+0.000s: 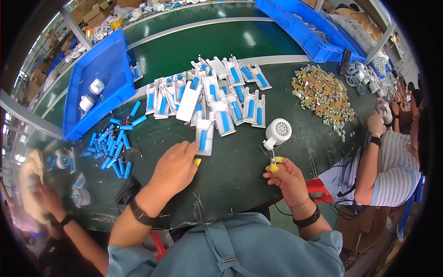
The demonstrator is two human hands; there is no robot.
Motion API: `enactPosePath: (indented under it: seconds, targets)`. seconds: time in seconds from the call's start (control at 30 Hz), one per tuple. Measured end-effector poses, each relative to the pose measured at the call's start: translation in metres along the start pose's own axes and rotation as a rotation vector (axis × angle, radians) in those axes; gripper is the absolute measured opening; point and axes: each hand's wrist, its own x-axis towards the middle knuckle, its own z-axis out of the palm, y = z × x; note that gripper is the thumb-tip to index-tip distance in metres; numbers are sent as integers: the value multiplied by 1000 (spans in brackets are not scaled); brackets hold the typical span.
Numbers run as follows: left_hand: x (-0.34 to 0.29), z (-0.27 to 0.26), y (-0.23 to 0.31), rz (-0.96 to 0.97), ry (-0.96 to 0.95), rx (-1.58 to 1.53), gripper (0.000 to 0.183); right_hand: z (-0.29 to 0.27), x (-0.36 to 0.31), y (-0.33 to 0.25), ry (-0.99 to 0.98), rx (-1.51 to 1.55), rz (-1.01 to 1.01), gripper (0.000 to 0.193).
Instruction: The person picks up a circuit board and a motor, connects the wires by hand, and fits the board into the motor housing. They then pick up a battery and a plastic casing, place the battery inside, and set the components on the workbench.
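Left hand (173, 168): thumb and fingertips pinched together on the near edge of a white casing (209, 138), a blue battery (203, 140) inside it, mid-table.
Right hand (290, 180): fingers clamped on a small board (273, 162), right of the casing.
Fan (279, 129): white, just beyond the right hand, joined to the board by a short wire (272, 152).
Wire risk: a tug on the board, with the fan lagging, could have strained a joint.
Pile risk: the casing pile (188, 102) overlapped loosely; a push might have sent some sliding.
Lead risk: the battery heap (110, 145), at left, trailed thin leads that a passing arm could have snagged.
Scatter risk: a knock would likely have spread the loose board heap (323, 94), far right.
Table (240, 161): dark green, pale scuffs toward the near edge.
Belt (212, 41): shiny green, beyond a white rail (277, 59).
Bins: blue, one left (101, 55) holding two white parts (96, 87), one far right (295, 34).
Room: co-workers at left (50, 199) and right (397, 177); cartons (94, 18) far left.
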Motion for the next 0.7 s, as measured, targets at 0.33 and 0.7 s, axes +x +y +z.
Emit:
enactPosePath:
  seconds: [0.33, 0.7]
  targets:
    - [-72, -25, -24, -206, 221, -253, 25, 46, -9, 29, -576, -81, 244, 21]
    - [-57, -3, 19, -163, 221, -256, 29, 58, -15, 40, -536, -251, 135, 21]
